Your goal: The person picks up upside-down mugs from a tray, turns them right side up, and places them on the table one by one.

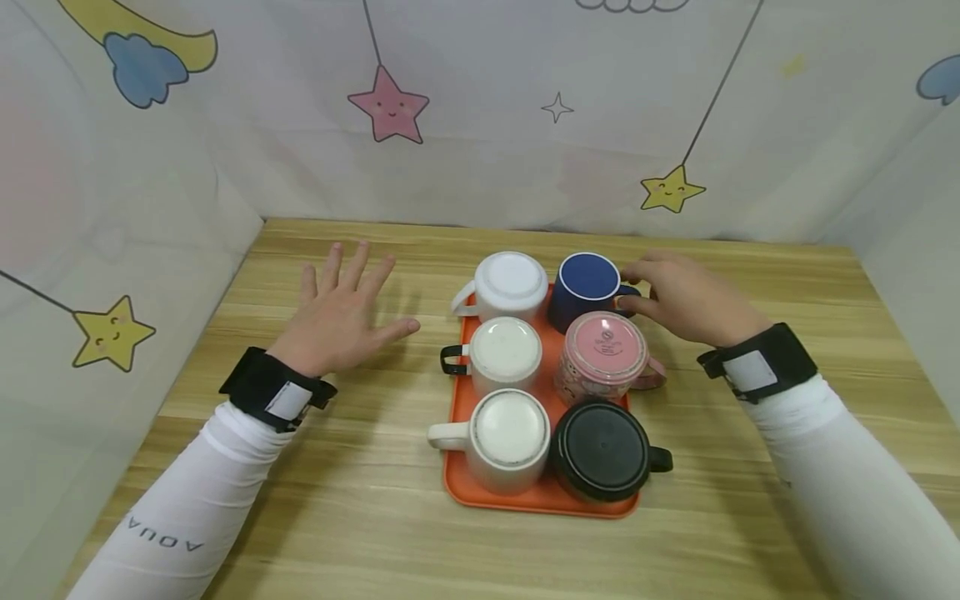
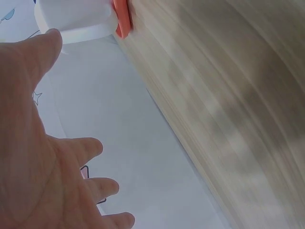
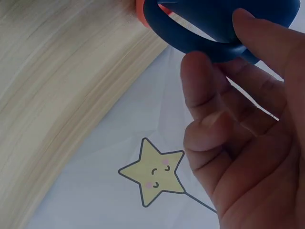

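Note:
My right hand (image 1: 690, 298) is at the handle of a dark blue mug (image 1: 588, 277). In the right wrist view, the thumb lies against the handle (image 3: 190, 38) from one side and a curled finger meets it from the other, pinching it. That mug stands at the far right corner of an orange tray (image 1: 540, 497). Left of the tray, my left hand (image 1: 337, 321) hovers palm down with fingers spread, holding nothing. Its thumb points toward a white mug (image 1: 512, 283), which sits upside down at the tray's far left.
Nearer on the tray are upside-down mugs: a white one with a black handle (image 1: 506, 350), a pink one (image 1: 603, 350), a white one (image 1: 510, 433) and a black one (image 1: 603, 450). Their handles jut past the tray's sides. A patterned curtain (image 1: 487, 183) hangs behind the wooden table (image 1: 360, 533).

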Available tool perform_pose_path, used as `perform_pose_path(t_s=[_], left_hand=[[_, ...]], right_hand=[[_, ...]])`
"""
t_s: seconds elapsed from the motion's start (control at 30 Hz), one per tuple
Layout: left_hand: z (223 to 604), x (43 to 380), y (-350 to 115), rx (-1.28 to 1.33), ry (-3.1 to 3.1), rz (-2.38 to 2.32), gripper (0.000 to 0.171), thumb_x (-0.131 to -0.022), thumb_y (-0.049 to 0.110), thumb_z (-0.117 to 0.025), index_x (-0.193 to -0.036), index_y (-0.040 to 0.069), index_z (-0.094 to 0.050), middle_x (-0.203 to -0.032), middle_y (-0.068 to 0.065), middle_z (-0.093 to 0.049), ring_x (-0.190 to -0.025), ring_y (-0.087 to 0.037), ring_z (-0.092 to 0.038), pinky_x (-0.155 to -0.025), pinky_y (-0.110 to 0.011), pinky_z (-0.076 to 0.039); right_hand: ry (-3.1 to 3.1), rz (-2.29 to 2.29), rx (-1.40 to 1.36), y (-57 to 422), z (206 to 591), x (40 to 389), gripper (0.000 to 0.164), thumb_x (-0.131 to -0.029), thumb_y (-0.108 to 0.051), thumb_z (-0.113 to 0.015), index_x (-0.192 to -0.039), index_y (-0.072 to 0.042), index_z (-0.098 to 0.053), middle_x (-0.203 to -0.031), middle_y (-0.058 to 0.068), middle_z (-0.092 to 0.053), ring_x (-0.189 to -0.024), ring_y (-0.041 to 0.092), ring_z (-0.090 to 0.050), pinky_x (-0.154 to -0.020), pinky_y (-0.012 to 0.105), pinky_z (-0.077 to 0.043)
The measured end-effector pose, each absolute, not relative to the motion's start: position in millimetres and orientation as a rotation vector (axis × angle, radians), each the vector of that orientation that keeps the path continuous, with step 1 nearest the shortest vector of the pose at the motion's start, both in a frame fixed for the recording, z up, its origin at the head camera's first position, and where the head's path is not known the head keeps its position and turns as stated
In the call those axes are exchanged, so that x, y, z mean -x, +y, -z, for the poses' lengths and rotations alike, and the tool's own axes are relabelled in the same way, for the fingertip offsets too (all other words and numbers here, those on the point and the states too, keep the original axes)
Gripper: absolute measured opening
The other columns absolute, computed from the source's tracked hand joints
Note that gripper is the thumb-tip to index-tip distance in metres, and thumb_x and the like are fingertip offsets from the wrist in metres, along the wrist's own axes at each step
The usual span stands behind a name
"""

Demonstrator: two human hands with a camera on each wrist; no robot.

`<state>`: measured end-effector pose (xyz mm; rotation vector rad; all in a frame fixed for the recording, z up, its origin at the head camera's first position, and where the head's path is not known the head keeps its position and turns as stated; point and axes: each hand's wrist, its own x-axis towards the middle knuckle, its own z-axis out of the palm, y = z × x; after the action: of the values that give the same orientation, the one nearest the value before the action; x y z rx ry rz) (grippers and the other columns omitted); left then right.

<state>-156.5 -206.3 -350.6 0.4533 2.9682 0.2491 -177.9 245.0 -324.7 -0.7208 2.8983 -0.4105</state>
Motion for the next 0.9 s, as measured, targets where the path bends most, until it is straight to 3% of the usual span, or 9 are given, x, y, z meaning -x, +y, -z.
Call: perform_pose_path(t_s=[0.13,0.27,0.9], left_hand=[[349.7,155.8,-205.0,-0.463,2.98,-0.242,0.105,-0.097,0.082,-0.046,-0.171,0.014,-0.018,-0.176,-0.022,0.003,-0.159,-0.048,0.014,-0.119,-0.078,0.004],[347.3,154.7,-202.5,-0.485,2.995,-0.254,0.104,-0.097,0.081,-0.047,-0.171,0.014,-0.02,-0.176,-0.023,0.0,-0.159,-0.049,0.01,-0.12,-0.078,-0.001],[325.9,151.2,-175.1,-0.749,3.102,-0.418,0.095,-0.098,0.072,-0.059,-0.165,0.008,-0.036,-0.174,-0.022,-0.019,-0.159,-0.049,-0.013,-0.123,-0.071,-0.019]], right_hand=[[2.875,0.513,0.764,242.4,326.1,179.9,0.018,-0.102,-0.015,-0.074,-0.119,-0.008,-0.077,-0.103,0.005,-0.074,-0.093,0.023,-0.068,-0.08,0.045,-0.059],[2.867,0.561,0.781,242.0,327.6,181.0,0.012,-0.102,-0.012,-0.073,-0.113,-0.01,-0.078,-0.097,0.002,-0.075,-0.086,0.019,-0.069,-0.076,0.042,-0.06],[2.946,0.601,0.845,246.8,340.1,178.1,0.013,-0.102,-0.012,-0.074,-0.114,-0.007,-0.076,-0.095,0.004,-0.074,-0.081,0.018,-0.065,-0.071,0.04,-0.058]])
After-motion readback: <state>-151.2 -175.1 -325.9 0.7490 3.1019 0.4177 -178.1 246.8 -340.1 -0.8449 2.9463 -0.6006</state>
